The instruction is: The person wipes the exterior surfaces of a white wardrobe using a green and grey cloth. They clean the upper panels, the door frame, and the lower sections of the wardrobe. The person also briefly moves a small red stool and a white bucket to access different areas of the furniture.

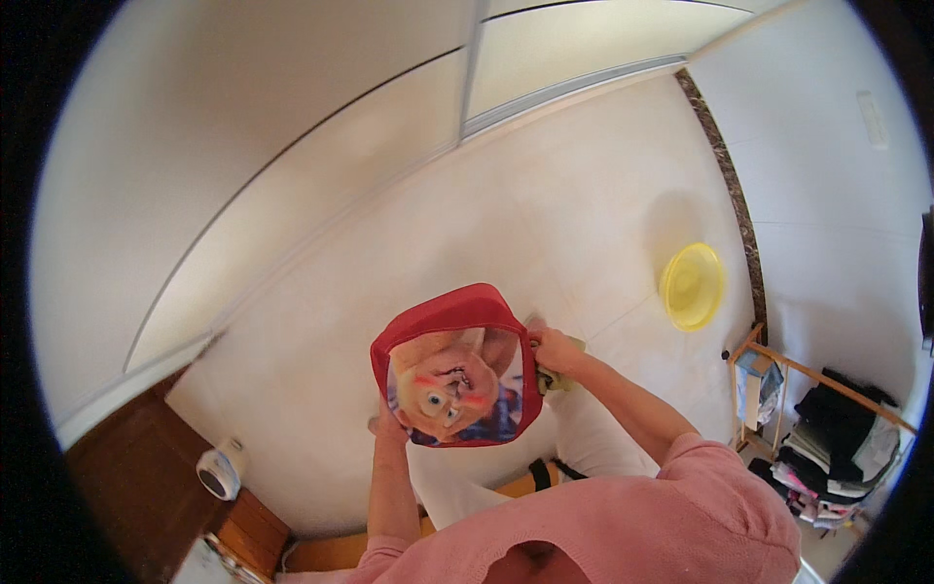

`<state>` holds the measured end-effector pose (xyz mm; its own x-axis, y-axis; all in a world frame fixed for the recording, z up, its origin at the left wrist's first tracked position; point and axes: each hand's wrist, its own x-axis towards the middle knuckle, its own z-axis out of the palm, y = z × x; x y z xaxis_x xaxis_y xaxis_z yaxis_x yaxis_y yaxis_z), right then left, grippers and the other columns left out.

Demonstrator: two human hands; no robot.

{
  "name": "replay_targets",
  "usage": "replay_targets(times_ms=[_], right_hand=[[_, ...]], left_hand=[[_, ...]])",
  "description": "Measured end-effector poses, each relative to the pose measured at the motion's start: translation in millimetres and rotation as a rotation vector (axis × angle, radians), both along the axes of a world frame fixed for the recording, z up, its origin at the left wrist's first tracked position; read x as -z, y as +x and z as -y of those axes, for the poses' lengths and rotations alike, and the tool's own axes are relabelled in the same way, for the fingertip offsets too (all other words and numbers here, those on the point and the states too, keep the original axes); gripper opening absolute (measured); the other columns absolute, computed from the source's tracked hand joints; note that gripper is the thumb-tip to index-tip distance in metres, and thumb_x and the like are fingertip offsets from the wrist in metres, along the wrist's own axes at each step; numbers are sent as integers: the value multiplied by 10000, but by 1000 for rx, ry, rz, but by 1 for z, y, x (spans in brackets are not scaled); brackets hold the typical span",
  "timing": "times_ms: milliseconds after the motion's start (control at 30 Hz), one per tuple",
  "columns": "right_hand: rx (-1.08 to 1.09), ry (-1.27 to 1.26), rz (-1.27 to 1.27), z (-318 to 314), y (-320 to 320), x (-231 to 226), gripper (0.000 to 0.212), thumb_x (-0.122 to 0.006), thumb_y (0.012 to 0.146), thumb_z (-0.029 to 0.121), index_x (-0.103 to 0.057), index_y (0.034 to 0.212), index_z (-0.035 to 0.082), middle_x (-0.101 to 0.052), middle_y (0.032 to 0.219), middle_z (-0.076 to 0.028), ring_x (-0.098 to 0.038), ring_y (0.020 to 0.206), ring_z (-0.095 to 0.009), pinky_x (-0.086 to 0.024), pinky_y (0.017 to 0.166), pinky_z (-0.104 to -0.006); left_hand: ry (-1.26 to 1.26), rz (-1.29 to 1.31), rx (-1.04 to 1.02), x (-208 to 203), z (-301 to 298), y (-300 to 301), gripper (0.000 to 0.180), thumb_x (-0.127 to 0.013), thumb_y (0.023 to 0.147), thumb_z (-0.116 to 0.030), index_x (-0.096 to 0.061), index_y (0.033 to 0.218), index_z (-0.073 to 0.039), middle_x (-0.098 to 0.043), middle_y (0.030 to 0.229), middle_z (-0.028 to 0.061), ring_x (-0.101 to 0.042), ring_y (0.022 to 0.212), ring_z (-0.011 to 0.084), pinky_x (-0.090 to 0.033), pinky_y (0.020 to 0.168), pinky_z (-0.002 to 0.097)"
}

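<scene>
Over my lap is a red box-shaped bag, its printed panel of a cartoon-like pink figure facing up. My left hand grips the bag's left side, and its fingers are mostly hidden behind the edge. At the right side, my right hand is closed on a crumpled olive-green cloth pressed against the bag's red rim. Part of the cloth sticks out beyond the hand. The bag's underside cannot be seen.
On the pale floor to the right stands a yellow basin. A wooden rack holds folded dark clothes. A white rounded device is at the lower left near brown wooden furniture. Pale sliding doors line the far side.
</scene>
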<state>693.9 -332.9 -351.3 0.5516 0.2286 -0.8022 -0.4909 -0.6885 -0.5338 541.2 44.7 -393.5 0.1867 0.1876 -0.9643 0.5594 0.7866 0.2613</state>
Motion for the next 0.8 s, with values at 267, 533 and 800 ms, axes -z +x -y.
replay_targets(times_ms=[267, 533, 800], right_hand=[[171, -121, -71, 262, 207, -20, 323, -580, 871, 163, -712, 1151, 70, -717, 1014, -232, -704, 929, -344, -533, 842, -398], [143, -217, 5, 455, 340, 30, 341, -537, 842, 104, -711, 1129, 43, -705, 1018, -258, -679, 956, -409, -513, 878, -438], [-101, -132, -11, 432, 287, 46, 355, -500, 812, 140, -717, 1078, 52, -702, 966, -258, -685, 907, -427, -549, 841, -481]], left_hand=[[-320, 83, 235, 5, 273, 266, 652, -447, 979, -617, -502, 1419, -139, -569, 1406, 40, -548, 1280, 233, -465, 1061, 386], [-318, 102, 400, 68, 468, 436, 671, -416, 978, -648, -507, 1415, -147, -571, 1393, 40, -535, 1282, 221, -459, 1051, 380], [-340, 9, 274, 52, 437, 327, 641, -354, 1010, -614, -488, 1420, -139, -584, 1366, 48, -564, 1244, 221, -516, 965, 365]])
